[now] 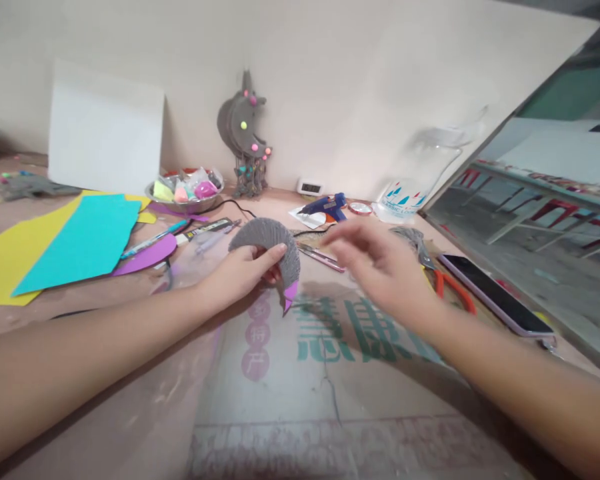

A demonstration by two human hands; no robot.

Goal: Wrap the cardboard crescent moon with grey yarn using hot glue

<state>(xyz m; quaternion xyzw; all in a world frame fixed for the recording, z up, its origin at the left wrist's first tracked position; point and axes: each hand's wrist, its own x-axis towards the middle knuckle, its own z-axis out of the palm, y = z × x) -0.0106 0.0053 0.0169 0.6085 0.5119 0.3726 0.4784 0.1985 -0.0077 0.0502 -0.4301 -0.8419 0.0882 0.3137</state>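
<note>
A crescent (275, 235) wrapped in grey yarn, with bare purple at its lower tip, is held up over the printed board (280, 400). My left hand (253, 267) grips its inner curve, thumb on the front face. To the right of the crescent, my right hand (375, 263) hovers with its fingers curved and slightly blurred; no object shows between its fingertips. A pink craft knife (323, 258) lies on the table between the two hands. Against the wall stands a finished grey moon (243, 127) with coloured balls and hanging strands.
Yellow (10, 260) and cyan sheets (85, 240) lie left, near a metal bowl (185, 200) of coloured clay. A blue glue gun (330, 207) and a clear plastic jug (410, 180) are at the back. Orange-handled scissors (455, 290) and a phone (497, 293) lie right.
</note>
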